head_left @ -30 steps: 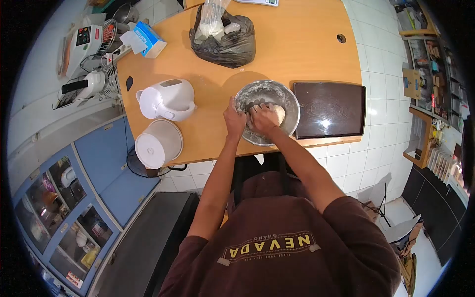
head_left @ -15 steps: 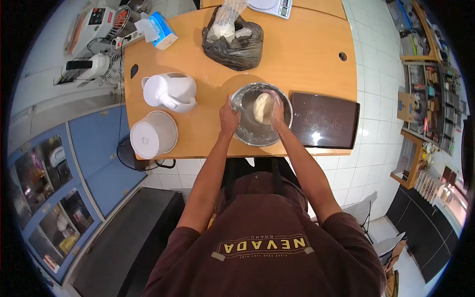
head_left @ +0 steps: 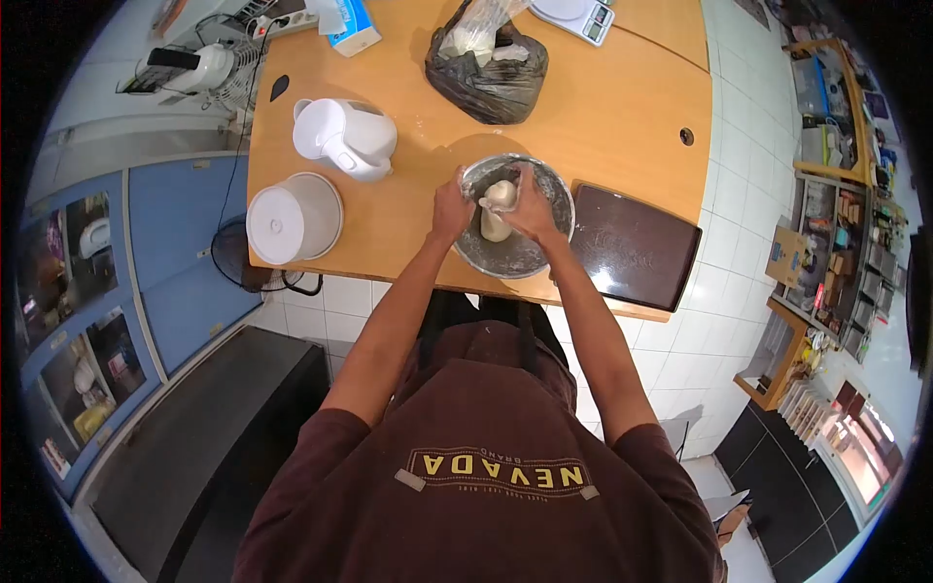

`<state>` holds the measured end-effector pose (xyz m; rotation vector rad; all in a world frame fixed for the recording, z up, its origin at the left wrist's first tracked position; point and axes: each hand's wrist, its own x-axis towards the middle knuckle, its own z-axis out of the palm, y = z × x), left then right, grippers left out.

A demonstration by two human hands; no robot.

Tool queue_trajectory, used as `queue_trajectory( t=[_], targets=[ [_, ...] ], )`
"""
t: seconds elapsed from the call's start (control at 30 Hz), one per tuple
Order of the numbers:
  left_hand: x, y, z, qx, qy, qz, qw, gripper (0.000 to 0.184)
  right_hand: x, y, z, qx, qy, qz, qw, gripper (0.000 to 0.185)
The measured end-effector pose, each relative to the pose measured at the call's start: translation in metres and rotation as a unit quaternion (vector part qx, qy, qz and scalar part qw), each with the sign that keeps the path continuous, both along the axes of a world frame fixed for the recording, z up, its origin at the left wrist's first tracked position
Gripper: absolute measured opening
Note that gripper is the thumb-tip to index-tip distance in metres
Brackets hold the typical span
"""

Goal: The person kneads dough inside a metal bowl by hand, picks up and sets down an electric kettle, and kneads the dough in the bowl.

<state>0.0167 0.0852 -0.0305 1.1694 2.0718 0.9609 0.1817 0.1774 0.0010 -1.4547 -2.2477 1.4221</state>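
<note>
A metal mixing bowl [head_left: 559,223], its inner wall smeared with white residue, sits near the table's front edge. Inside it lies a pale lump of dough [head_left: 497,227], bulging at two ends. My left hand [head_left: 453,207] grips the bowl's left rim, fingers closed over the edge. Reaching into the bowl, my right hand [head_left: 531,206] has its fingers and thumb pressed round the middle of the dough. Whitish smears show on the fingers of both hands.
Right of the bowl lies a dark rectangular tray [head_left: 637,248]. A white jug [head_left: 360,136] and a white lidded tub [head_left: 316,219] stand to the left. Farther back are a black plastic bag [head_left: 491,92], a digital scale [head_left: 573,17] and a blue-and-white tissue pack [head_left: 358,37].
My right hand has gone from the dough's right side to grasping its middle, and the dough's shape has changed. My left hand stays on the rim. The camera view has turned slightly.
</note>
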Motion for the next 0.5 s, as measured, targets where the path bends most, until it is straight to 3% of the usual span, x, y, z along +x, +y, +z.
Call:
queue_trajectory(
  t=[0.17,0.33,0.43,0.5],
  targets=[
    [0.002,-0.003,0.001,-0.017,0.013,0.016,1.0,0.063,0.002,0.0,-0.007,0.086,-0.001,0.122,0.989,0.087],
    [0.005,0.0,0.021,-0.053,-0.026,0.034,0.998,0.063,0.034,-0.032,0.027,0.159,-0.037,0.184,0.969,0.085],
    [0.003,-0.002,0.009,-0.047,0.006,0.011,0.999,0.061,0.039,-0.052,0.044,0.228,-0.047,0.109,0.967,0.075],
    [0.005,-0.003,0.006,-0.042,-0.013,0.024,0.999,0.061,0.043,-0.058,0.021,0.113,-0.033,0.071,0.99,0.07]
  ],
)
